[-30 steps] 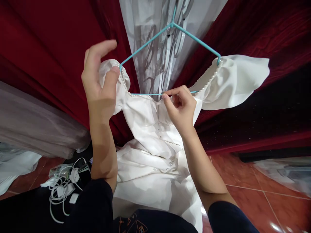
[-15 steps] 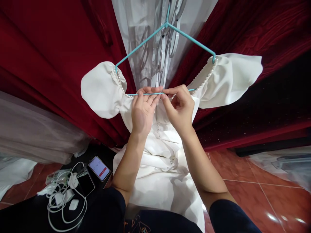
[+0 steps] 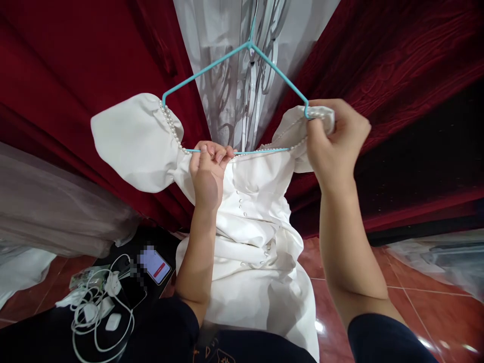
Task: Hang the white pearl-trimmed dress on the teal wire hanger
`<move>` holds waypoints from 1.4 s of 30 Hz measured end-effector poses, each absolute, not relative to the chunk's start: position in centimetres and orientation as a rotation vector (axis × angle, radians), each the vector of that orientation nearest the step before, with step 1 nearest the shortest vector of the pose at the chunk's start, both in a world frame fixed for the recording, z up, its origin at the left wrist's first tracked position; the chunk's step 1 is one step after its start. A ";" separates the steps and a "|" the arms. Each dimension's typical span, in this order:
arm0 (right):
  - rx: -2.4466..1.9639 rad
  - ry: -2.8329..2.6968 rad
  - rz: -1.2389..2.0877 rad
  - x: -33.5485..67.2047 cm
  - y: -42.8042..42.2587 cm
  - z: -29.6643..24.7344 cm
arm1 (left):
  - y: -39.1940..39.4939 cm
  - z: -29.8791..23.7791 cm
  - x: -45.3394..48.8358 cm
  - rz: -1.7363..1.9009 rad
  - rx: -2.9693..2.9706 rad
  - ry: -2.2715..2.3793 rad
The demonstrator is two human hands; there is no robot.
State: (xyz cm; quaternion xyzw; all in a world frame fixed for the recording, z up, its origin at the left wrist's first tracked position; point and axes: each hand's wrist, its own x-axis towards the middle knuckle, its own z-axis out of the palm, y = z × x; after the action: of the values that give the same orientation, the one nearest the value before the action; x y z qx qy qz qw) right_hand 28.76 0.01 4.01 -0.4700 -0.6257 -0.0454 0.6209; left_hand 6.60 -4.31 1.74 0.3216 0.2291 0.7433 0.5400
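Note:
A white dress (image 3: 260,222) with puffed sleeves and pearl-trimmed straps hangs from a turquoise hanger (image 3: 212,66). My left hand (image 3: 209,171) is closed around the hanger's lower bar at the dress neckline, left of the middle. At the hanger's right end, my right hand (image 3: 338,141) pinches the pearl-edged strap (image 3: 323,113) by the hanger tip; part of the right sleeve is behind the hand. The left strap (image 3: 172,123) loops over the other hanger end. Small round buttons run down the bodice, and the skirt drapes towards me.
Red curtains (image 3: 75,75) hang on both sides of a white ornate metal grille (image 3: 249,96). Lower left, a black surface (image 3: 45,327) carries a lit phone (image 3: 157,267), tangled white cables (image 3: 86,312) and a small white case (image 3: 113,321). Red tiles (image 3: 434,312) cover the floor.
My right hand has moved from the bar's middle to the right strap, and the right sleeve is bunched there. My left fingers have curled round the bar. Hanger and dress have shifted left.

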 end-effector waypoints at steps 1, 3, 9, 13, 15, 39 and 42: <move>-1.058 -1.381 -0.082 29.0 0.0 4.2 | -4.3 1.7 6.6 1.756 0.769 0.550; -1.032 -1.292 -0.055 29.7 -0.4 4.5 | -4.2 1.5 6.5 1.731 0.773 0.538; -0.930 -0.992 0.002 30.9 -0.4 4.5 | -3.9 1.3 6.6 1.700 0.768 0.488; -0.906 -0.900 0.021 29.8 -0.2 4.5 | -4.1 1.5 6.5 1.709 0.762 0.538; -0.913 -0.980 0.002 29.6 -0.2 4.8 | -4.1 1.5 6.4 1.714 0.768 0.500; -0.835 -1.402 0.271 21.4 -4.6 -0.4 | -3.9 0.6 7.7 1.788 0.738 0.522; -0.859 -1.422 0.218 20.8 -3.9 -1.7 | -3.8 -0.2 7.4 1.759 0.774 0.500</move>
State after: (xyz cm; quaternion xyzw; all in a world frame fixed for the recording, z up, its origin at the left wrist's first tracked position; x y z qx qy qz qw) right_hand 20.79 -3.89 -1.71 -0.3811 -0.6308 0.0965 0.6690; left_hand 7.42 -3.78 -0.19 0.3264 0.2109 0.7419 0.5465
